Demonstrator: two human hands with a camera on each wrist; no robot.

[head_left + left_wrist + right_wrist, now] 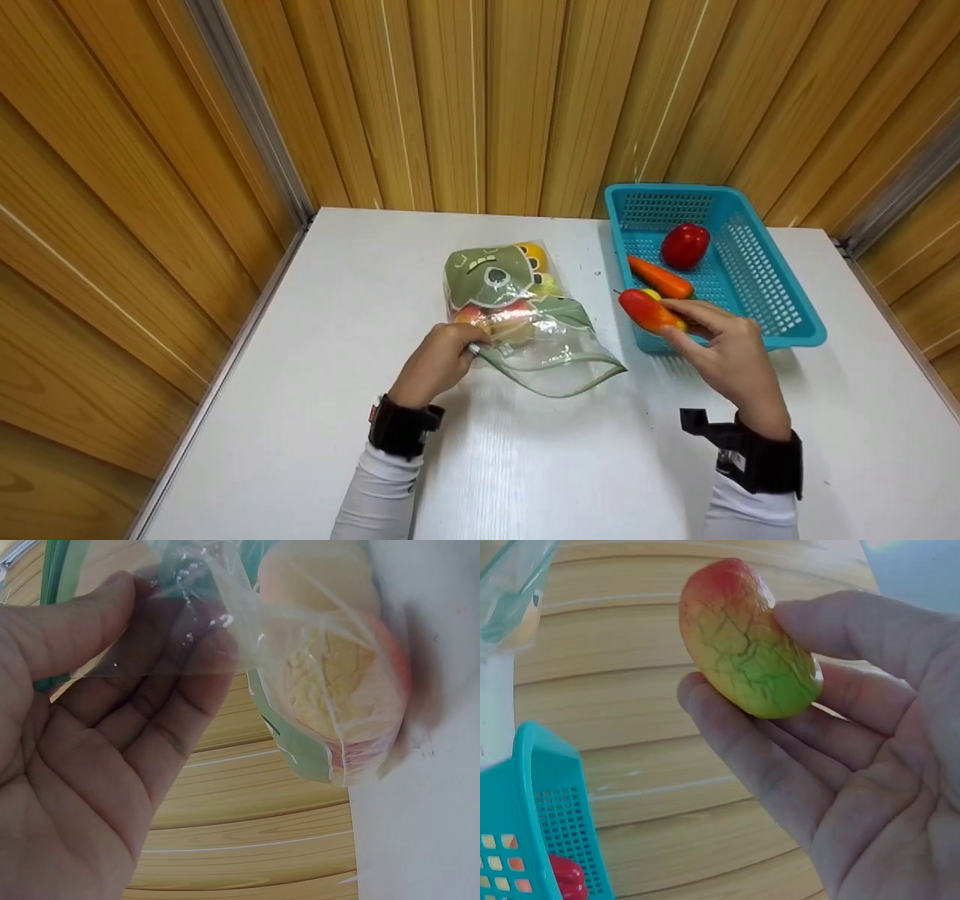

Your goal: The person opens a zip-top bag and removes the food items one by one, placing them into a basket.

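Observation:
Between the thumb and fingers of my right hand (720, 345) is a red, orange and green mango (750, 641), held above the near left edge of the blue basket (795, 300). My left hand (442, 356) pinches the rim of a clear zip bag (555, 360) at its left corner. The bag lies on the table with a green cartoon face printed on it, its mouth gaping toward me. Inside it show a yellow-orange fruit (534, 255) and reddish, pale fruits (337, 682) pressed against the plastic.
In the basket are a red bell pepper (685, 246), a carrot (661, 277) and a yellow item (652, 294) partly hidden behind the mango. The white table (315, 315) meets wood-panelled walls (517, 105) at its back and sides.

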